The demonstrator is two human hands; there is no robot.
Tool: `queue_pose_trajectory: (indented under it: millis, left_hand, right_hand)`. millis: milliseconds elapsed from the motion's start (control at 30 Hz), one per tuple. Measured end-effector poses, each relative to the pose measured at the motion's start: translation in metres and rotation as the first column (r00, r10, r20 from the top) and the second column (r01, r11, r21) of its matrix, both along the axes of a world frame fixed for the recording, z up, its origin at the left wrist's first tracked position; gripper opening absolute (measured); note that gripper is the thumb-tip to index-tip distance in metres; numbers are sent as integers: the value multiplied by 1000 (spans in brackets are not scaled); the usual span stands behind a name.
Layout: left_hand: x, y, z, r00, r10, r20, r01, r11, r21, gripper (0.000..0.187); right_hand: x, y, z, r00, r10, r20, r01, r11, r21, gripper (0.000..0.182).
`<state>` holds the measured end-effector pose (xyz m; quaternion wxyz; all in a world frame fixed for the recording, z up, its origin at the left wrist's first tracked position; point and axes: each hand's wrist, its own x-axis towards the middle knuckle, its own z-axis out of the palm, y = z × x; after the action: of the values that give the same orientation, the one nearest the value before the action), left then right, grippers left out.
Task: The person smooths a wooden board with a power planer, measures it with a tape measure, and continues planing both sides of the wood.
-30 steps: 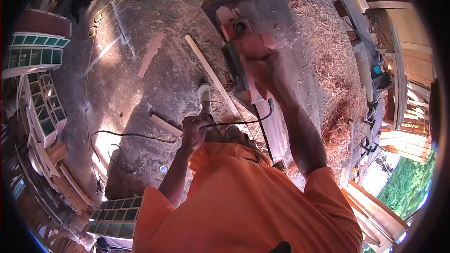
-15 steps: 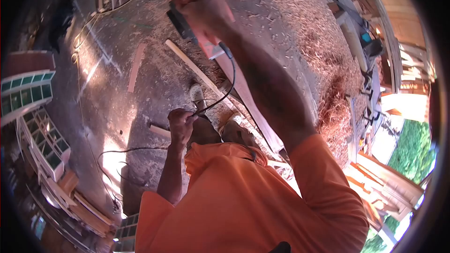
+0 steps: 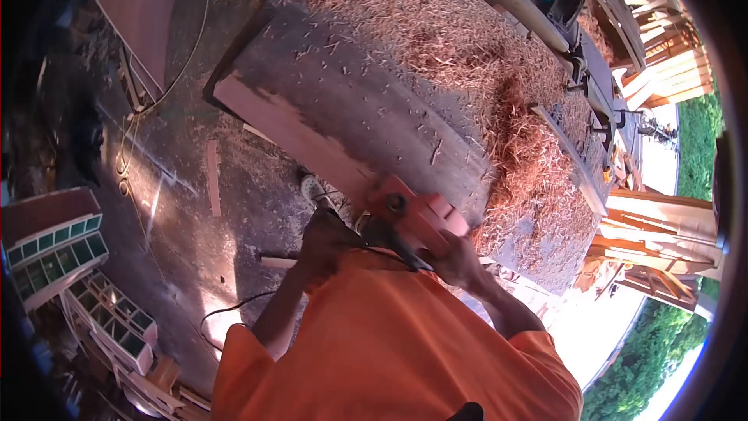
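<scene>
My right hand (image 3: 453, 262) is wrapped round the rear handle of a red electric hand planer (image 3: 425, 214), close in front of my waist. The planer sits at the near part of a long pinkish wooden board (image 3: 276, 129), which runs along the edge of a dark worktable (image 3: 335, 78). Beside the planer, at my left hip, my left hand (image 3: 329, 240) is closed round the black power cord (image 3: 382, 251). Shadow hides some of its fingers.
Curly wood shavings (image 3: 460, 54) lie heaped over the worktable, with a loose wooden strip (image 3: 570, 160) among them. Green-paned frames (image 3: 58, 245) stand at left. A thin cord (image 3: 204, 27) crosses the floor near a leaning panel (image 3: 140, 12). A short plank (image 3: 213, 175) lies on the floor.
My right hand has drawn the planer back from far out over the board to close by my waist. My left hand stays near my hip with the cord. The view has shifted.
</scene>
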<state>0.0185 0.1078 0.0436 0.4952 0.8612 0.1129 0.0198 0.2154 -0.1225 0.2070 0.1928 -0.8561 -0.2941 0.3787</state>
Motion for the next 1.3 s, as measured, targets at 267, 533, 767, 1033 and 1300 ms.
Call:
queue_pose_trajectory:
  millis: [267, 533, 767, 1033, 1300]
  left_hand:
    - [39, -65, 46, 981, -102, 164, 84, 990, 112, 16]
    - [79, -14, 74, 983, 83, 161, -109, 981, 158, 15]
    - [80, 80, 74, 959, 277, 55, -282, 933, 222, 13]
    - [62, 165, 51, 911, 411, 31, -396, 851, 347, 17]
    - [48, 184, 52, 844, 530, 84, -518, 763, 386, 18]
  right_hand:
    - [80, -100, 10, 975, -44, 216, 14, 990, 139, 21]
    - [165, -9, -4, 989, -24, 145, -9, 975, 224, 38]
    - [190, 166, 6, 1000, -17, -10, 19, 990, 140, 39]
    - [218, 426, -27, 566, 264, 781, -681, 683, 263, 15]
    - [208, 487, -16, 762, 334, 554, -529, 815, 236, 28]
